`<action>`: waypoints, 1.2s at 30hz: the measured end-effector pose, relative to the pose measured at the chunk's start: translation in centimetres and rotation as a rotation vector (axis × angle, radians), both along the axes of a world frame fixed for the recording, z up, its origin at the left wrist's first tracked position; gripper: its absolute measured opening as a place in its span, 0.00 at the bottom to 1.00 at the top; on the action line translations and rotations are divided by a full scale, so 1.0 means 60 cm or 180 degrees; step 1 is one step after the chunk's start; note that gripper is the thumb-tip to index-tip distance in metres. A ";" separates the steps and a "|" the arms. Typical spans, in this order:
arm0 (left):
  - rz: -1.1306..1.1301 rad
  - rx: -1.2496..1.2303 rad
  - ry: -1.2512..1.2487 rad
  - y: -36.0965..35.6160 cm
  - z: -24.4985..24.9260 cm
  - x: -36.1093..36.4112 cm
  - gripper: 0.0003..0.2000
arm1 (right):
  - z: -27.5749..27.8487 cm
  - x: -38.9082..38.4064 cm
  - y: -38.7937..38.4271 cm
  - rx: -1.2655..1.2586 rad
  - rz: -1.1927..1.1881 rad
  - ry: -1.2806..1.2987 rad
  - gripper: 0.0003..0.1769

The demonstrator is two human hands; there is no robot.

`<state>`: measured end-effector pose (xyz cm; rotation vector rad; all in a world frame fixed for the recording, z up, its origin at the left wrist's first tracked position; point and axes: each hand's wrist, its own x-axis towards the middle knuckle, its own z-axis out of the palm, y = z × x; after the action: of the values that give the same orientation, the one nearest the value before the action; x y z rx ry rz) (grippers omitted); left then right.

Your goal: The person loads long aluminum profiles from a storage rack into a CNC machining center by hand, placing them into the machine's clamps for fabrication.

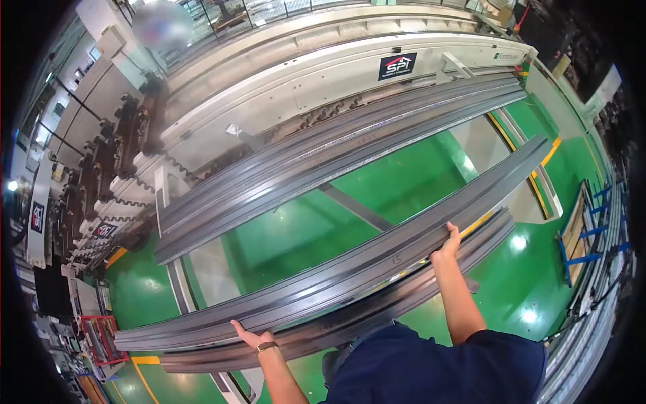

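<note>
Pinching its near edge, a person's bare-handed grip is supporting a long metal profile (350, 271) from beneath, the left hand (254, 337) and right hand (445, 248) standing well apart. Both thumbs are showing at the edge while most fingers are hiding below; how hard they are pressing, one cannot tell. The profile is lying slantwise between a far stack (323, 158) of similar lengths and a near stack (377, 308), partly overlapping the latter in view.

The step in hand is looking like the shifting or placing of one length; whichever way it is going, the next move is probably calling for both hands to work together, keeping the slender piece level and its ends clear.

Grey metal is gleaming in soft streaks, its face running in lengthwise ridges and shallow channels, with a small dark marking near the right hand. Beyond, a pale machine (296, 91) is bordering glossy green floor (410, 165).
</note>
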<state>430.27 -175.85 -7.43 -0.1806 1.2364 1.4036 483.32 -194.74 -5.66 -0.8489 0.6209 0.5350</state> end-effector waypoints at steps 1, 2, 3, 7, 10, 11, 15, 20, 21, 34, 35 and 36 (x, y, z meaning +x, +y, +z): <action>-0.0064 0.0112 -0.0147 0.026 -0.038 -0.013 0.31 | -0.014 -0.002 0.020 -0.0149 0.0031 0.0071 0.21; -0.0118 0.0118 -0.0140 0.052 -0.071 -0.026 0.31 | -0.039 0.001 0.037 -0.0122 0.0072 0.0131 0.21; -0.0179 0.0122 -0.0139 0.076 -0.098 -0.032 0.31 | -0.068 0.005 0.054 -0.0097 0.0106 0.0186 0.21; -0.0239 -0.0213 0.0048 0.128 -0.157 -0.011 0.33 | -0.146 0.018 0.092 -0.0146 0.0129 0.0204 0.21; -0.0266 -0.0439 0.0399 0.152 -0.172 0.010 0.35 | -0.179 0.017 0.109 -0.0087 0.0173 0.0325 0.21; -0.0316 -0.0457 0.0490 0.157 -0.190 0.006 0.36 | -0.179 0.013 0.115 -0.0185 0.0167 0.0387 0.21; -0.0254 -0.0442 0.0449 0.141 -0.213 0.007 0.35 | -0.223 0.021 0.108 -0.0292 0.0124 0.0374 0.22; -0.0237 -0.0147 0.0203 0.122 -0.263 -0.012 0.36 | -0.228 0.009 0.102 -0.0486 0.0085 0.0385 0.26; -0.0193 -0.0134 0.0190 0.119 -0.260 -0.009 0.36 | -0.242 0.007 0.089 -0.0371 0.0205 0.0421 0.27; -0.0033 -0.0202 0.0232 0.088 -0.263 0.024 0.45 | -0.156 0.002 0.007 -0.2077 0.3650 0.0545 0.39; -0.0061 -0.0290 0.0412 0.090 -0.277 0.015 0.45 | -0.152 -0.010 0.000 -0.2104 0.3695 0.0347 0.37; -0.0101 -0.0510 0.0509 0.087 -0.271 0.015 0.45 | -0.148 -0.018 0.004 -0.2130 0.3820 0.0125 0.36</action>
<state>431.14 -170.65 -23.71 -0.1604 1.4792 1.3118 482.25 -194.48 -14.51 -1.8533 0.2496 1.4652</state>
